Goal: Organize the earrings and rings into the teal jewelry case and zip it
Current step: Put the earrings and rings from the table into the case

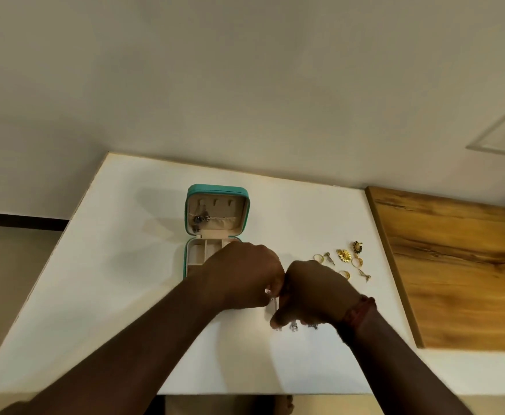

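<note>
The teal jewelry case (pixel 217 190) lies open on the white table (pixel 119 295), its beige lid up at the back with dark earrings (pixel 201 218) hanging in it. My left hand (pixel 242 275) hovers over the case's front right corner, fingers curled, pinching a small silver earring (pixel 272 299). My right hand (pixel 311 290) meets it knuckle to knuckle and pinches the same piece. Below my right hand lie silver earrings (pixel 293 327). Gold rings and earrings (pixel 344 255) lie to the right.
A wooden board (pixel 461 265) covers the table's right end. The wall rises right behind the table. The table's front edge runs close under my forearms, with floor to the left.
</note>
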